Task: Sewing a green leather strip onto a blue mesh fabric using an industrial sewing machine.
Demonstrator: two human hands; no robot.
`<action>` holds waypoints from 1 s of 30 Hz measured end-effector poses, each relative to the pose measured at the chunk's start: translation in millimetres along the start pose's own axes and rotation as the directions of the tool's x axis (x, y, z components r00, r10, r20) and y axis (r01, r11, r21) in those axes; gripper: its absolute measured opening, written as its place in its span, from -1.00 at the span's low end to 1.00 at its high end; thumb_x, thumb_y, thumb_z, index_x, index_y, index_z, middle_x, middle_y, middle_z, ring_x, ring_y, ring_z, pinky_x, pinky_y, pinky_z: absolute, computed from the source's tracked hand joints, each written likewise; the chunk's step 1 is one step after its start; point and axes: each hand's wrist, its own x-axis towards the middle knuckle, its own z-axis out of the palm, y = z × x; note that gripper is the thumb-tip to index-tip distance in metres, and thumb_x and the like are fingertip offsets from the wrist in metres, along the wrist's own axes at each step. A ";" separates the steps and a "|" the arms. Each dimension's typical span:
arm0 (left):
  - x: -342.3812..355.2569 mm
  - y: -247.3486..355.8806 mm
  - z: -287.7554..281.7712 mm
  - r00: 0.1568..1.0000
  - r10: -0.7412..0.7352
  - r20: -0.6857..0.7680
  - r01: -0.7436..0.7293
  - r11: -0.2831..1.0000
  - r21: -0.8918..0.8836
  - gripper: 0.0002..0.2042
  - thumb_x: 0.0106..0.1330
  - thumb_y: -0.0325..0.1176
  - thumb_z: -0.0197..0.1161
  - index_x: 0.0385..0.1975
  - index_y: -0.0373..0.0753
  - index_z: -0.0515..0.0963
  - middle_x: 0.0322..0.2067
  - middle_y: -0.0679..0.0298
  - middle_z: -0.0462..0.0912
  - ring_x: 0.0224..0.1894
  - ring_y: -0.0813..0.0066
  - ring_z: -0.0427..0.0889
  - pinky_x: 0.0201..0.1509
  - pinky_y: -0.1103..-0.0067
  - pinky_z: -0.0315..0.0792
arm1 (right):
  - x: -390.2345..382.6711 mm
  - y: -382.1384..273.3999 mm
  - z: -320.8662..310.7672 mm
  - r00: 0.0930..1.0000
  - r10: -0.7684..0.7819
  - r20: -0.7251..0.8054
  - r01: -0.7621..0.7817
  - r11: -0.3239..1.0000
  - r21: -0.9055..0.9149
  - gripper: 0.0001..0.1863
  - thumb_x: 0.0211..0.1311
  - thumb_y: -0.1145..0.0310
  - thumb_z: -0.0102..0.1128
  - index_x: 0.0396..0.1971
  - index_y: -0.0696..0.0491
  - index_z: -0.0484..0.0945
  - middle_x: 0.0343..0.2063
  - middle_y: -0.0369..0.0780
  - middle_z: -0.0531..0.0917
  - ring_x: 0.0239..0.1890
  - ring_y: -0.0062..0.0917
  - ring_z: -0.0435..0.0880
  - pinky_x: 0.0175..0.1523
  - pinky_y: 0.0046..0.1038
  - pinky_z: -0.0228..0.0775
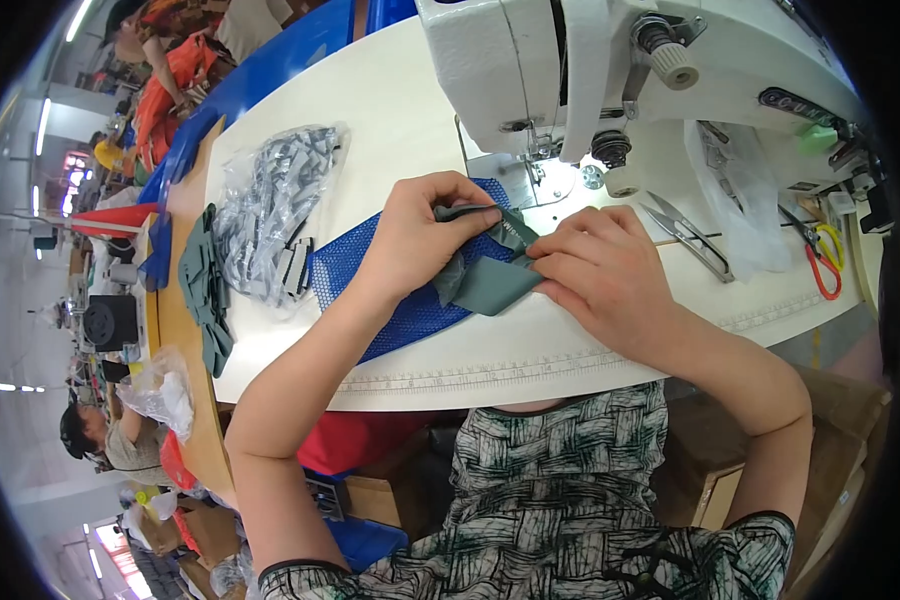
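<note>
My left hand (430,225) pinches the upper left part of a grey-green fabric piece (493,287), where a dark folded strip shows. My right hand (595,270) has its fingers curled on the piece's right side, gripping it. Both rest just in front of the white sewing machine's needle area (535,170). A blue mesh fabric (370,300) lies under and left of the piece.
A bag of grey pieces (280,200) and green fabric pieces (200,295) lie at left. Metal snips (692,238), red-and-yellow scissors (820,255) and a plastic bag (740,200) sit at right. Co-workers (170,80) (120,440) work beyond the table's left edge.
</note>
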 end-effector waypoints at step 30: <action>18.2 4.0 1.4 0.997 0.029 0.072 -0.041 0.985 0.167 -0.82 0.15 -0.45 0.54 -0.26 -0.37 0.81 -0.39 0.16 0.83 -0.36 0.49 0.72 -0.16 0.53 0.60 | -8.7 -14.2 10.5 0.967 -0.255 -0.015 0.251 0.960 -0.124 -0.76 0.04 0.41 0.36 -0.27 0.16 0.69 -0.06 -0.15 0.77 -0.12 -0.43 0.66 0.05 -0.35 0.50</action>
